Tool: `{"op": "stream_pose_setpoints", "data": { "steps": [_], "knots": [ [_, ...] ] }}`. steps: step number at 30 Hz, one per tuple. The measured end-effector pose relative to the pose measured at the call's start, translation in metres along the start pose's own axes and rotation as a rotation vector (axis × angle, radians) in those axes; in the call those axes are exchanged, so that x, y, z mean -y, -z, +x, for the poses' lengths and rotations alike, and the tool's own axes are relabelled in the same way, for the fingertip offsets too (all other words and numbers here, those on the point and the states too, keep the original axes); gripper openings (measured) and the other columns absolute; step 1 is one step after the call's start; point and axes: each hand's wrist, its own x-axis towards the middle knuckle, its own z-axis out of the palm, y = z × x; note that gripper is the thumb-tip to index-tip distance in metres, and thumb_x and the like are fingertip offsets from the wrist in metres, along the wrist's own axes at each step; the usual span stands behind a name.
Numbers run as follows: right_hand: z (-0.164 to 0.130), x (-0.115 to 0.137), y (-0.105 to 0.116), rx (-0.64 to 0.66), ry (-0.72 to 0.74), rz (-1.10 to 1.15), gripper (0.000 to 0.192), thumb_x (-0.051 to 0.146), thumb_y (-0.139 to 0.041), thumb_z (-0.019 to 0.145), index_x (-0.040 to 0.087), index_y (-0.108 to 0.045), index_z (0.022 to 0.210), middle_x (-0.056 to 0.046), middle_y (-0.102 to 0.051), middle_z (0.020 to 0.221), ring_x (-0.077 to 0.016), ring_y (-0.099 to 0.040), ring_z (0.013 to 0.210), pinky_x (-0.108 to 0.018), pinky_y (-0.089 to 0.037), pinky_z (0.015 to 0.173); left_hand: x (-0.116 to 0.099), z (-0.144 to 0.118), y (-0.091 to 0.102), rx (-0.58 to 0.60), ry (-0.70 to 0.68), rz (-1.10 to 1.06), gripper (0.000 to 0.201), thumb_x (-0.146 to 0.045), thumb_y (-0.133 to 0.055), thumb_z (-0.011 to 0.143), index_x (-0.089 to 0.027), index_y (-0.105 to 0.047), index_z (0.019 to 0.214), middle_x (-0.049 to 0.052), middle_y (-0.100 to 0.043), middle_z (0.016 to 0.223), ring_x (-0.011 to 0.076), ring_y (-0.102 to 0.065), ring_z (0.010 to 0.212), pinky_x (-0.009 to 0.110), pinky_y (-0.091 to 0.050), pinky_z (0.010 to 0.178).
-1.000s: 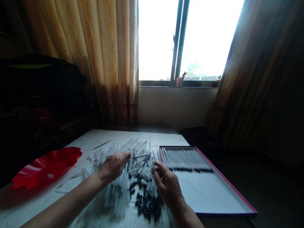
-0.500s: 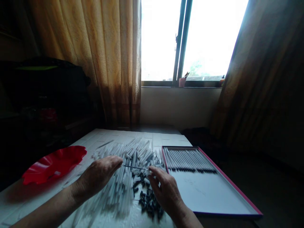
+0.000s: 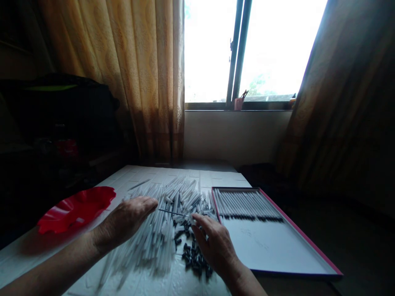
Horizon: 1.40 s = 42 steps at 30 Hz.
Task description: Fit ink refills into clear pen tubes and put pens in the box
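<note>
A thin dark rod, which looks like a pen refill, spans the gap between my two hands above the table. My left hand has its fingers pressed together at the rod's left end. The right end sits at the pinched fingertips of my right hand, where a small pale piece shows partly. Below lies a heap of clear pen barrels. Small black plastic pieces are scattered beside my right hand.
On the right a shallow box lid with a pink edge holds a row of pens with black ends. A red wavy-rimmed bowl stands at the left. Behind the white table are curtains and a window.
The view has shifted slightly, and things on the table sit a little higher in it. Both hands keep nearly the same pose around the pen refill.
</note>
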Motion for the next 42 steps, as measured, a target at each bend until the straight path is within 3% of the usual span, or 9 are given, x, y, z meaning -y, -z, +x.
{"op": "stream_pose_setpoints", "data": {
  "steps": [6, 14, 22, 31, 36, 42],
  "knots": [
    [0.000, 0.001, 0.002, 0.038, 0.017, -0.023, 0.029, 0.023, -0.048, 0.094, 0.021, -0.067, 0.116, -0.007, -0.075, 0.087, -0.0201, -0.071, 0.072, -0.028, -0.054, 0.064, -0.005, 0.002, 0.007, 0.123, -0.094, 0.069, 0.023, -0.013, -0.042, 0.098, -0.020, -0.062, 0.089, 0.002, -0.066, 0.080, 0.0177, -0.064, 0.073, 0.028, -0.051, 0.068],
    [0.000, 0.005, 0.001, 0.047, 0.033, -0.077, 0.030, 0.023, -0.048, 0.094, 0.020, -0.070, 0.114, -0.008, -0.074, 0.083, -0.0231, -0.071, 0.072, -0.031, -0.053, 0.063, -0.009, 0.019, 0.025, 0.121, -0.181, 0.096, 0.024, -0.015, -0.044, 0.097, -0.023, -0.067, 0.096, 0.003, -0.069, 0.089, 0.0168, -0.063, 0.076, 0.025, -0.048, 0.065],
    [0.001, 0.003, 0.003, 0.060, 0.044, -0.050, 0.029, 0.022, -0.048, 0.095, 0.019, -0.069, 0.115, -0.009, -0.074, 0.088, -0.0232, -0.071, 0.077, -0.032, -0.054, 0.067, -0.020, 0.037, 0.030, 0.126, -0.252, 0.072, 0.029, -0.020, -0.040, 0.101, -0.022, -0.067, 0.091, 0.003, -0.068, 0.086, 0.0178, -0.062, 0.075, 0.026, -0.046, 0.066],
    [0.004, 0.007, 0.009, 0.079, 0.059, 0.010, 0.029, 0.021, -0.047, 0.096, 0.018, -0.070, 0.113, -0.010, -0.073, 0.089, -0.0239, -0.069, 0.078, -0.034, -0.054, 0.068, -0.020, 0.059, 0.051, 0.233, -0.326, 0.038, 0.031, -0.027, -0.043, 0.102, -0.023, -0.065, 0.080, -0.002, -0.062, 0.077, 0.0133, -0.054, 0.063, 0.024, -0.036, 0.059],
    [0.004, 0.012, 0.007, 0.031, 0.070, 0.049, 0.028, 0.019, -0.047, 0.094, 0.017, -0.070, 0.111, -0.010, -0.072, 0.086, -0.0234, -0.068, 0.075, -0.034, -0.054, 0.066, -0.022, 0.065, 0.053, 0.234, -0.301, -0.015, 0.033, -0.029, -0.044, 0.101, -0.022, -0.063, 0.075, -0.004, -0.055, 0.068, 0.0121, -0.050, 0.057, 0.023, -0.032, 0.055],
    [0.006, 0.016, 0.007, -0.019, 0.066, 0.164, 0.026, 0.018, -0.047, 0.096, 0.018, -0.069, 0.111, -0.010, -0.073, 0.089, -0.0221, -0.068, 0.079, -0.034, -0.054, 0.070, -0.025, 0.065, 0.042, 0.287, -0.299, -0.161, 0.027, -0.027, -0.048, 0.100, -0.021, -0.065, 0.081, -0.004, -0.063, 0.069, 0.0103, -0.058, 0.059, 0.018, -0.040, 0.057]
  ]
}}
